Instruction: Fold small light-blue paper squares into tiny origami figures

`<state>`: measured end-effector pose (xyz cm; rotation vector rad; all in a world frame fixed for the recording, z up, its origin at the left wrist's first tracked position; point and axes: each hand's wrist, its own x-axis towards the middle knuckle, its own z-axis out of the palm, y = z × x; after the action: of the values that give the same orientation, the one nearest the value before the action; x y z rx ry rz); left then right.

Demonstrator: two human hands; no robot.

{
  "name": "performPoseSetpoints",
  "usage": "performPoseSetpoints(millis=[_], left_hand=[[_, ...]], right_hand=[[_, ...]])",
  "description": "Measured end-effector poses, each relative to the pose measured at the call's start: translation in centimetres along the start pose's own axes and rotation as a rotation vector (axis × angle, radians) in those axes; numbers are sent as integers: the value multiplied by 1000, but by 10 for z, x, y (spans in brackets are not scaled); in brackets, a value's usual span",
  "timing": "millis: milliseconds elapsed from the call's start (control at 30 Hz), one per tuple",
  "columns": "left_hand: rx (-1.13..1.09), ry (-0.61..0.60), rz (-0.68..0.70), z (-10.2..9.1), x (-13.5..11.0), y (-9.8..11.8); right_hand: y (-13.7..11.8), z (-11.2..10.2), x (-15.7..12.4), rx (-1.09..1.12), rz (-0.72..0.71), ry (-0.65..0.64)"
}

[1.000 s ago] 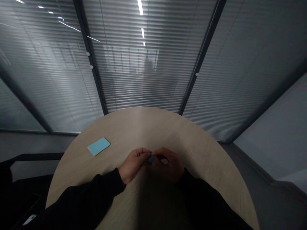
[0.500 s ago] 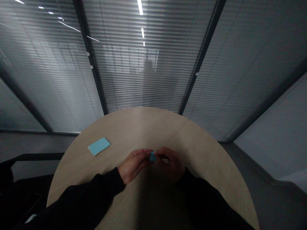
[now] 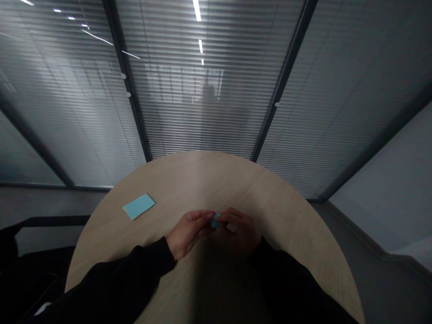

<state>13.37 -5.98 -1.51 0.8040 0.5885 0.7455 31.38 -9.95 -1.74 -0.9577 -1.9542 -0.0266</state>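
Note:
A small piece of blue paper (image 3: pixel 215 222), seemingly folded, is held between my two hands above the near middle of the round wooden table (image 3: pixel 202 180). My left hand (image 3: pixel 189 231) pinches its left side between thumb and fingers. From the other side, my right hand (image 3: pixel 240 229) is closed on the paper's right edge with thumb and fingertips. Most of the paper is covered by fingers, so its exact shape cannot be made out. A pad of light-blue paper (image 3: pixel 139 206) lies flat on the table, to the left of and beyond my left hand.
Glass panels with horizontal blinds (image 3: pixel 202 112) stand just behind the table's far edge. At the lower left is a dark chair (image 3: pixel 50 222) with its armrest near the table. A pale wall (image 3: pixel 398 189) rises on the right.
My right fingers have drawn in slightly around the blue paper, and less of it shows. The left hand and the paper pad stay where they were.

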Motion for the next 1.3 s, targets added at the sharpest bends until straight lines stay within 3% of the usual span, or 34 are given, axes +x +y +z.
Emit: performPoseSetpoints(millis=[200, 300, 467, 533, 633, 833, 1100, 1300], left_hand=[[39, 10, 37, -2, 1, -2], [102, 33, 74, -2, 2, -3], [325, 65, 208, 1, 3, 0], [406, 81, 255, 1, 2, 1], [490, 81, 292, 0, 2, 2], [558, -35, 217, -5, 5, 2], [658, -4, 214, -4, 4, 2], [599, -21, 208, -5, 6, 3]], right_hand=[[-1, -2, 1, 12, -8, -19], [-4, -3, 2, 42, 70, -24], [-5, -1, 0, 318, 582, -22], [-3, 1, -1, 410, 707, -85], [0, 1, -4, 430, 731, -159], [3, 0, -5, 452, 714, -139], [4, 3, -4, 441, 744, -177], [5, 2, -4, 418, 745, -160]])
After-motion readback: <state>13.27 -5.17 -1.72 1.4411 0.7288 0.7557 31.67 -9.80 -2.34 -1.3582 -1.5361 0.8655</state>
